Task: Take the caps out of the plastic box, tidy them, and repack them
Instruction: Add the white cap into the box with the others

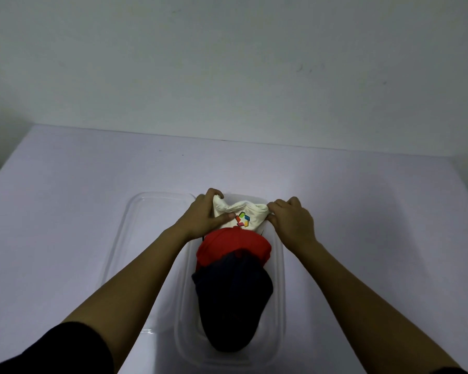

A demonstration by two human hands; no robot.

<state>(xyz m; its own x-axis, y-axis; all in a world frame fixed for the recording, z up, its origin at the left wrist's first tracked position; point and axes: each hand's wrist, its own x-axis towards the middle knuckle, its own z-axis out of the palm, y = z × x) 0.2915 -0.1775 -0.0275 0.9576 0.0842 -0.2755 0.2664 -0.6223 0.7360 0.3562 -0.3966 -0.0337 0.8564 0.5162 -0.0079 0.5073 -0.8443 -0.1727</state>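
Note:
A clear plastic box point(279, 279) stands on the table in front of me. Inside it lie three caps in a row: a white cap point(250, 214) with a multicoloured logo at the far end, a red cap point(229, 245) in the middle, and a dark navy cap point(233, 300) nearest me, overlapping the red one. My left hand point(204, 215) grips the white cap's left side, thumb pressed on its top. Its right side is pinched by my right hand point(291, 221). Both hands are at the box's far end.
The box's clear lid point(135, 238) lies flat on the table just left of the box. The table point(362, 211) is pale lilac, its far edge against a white wall. A dark sleeve shows at the lower left.

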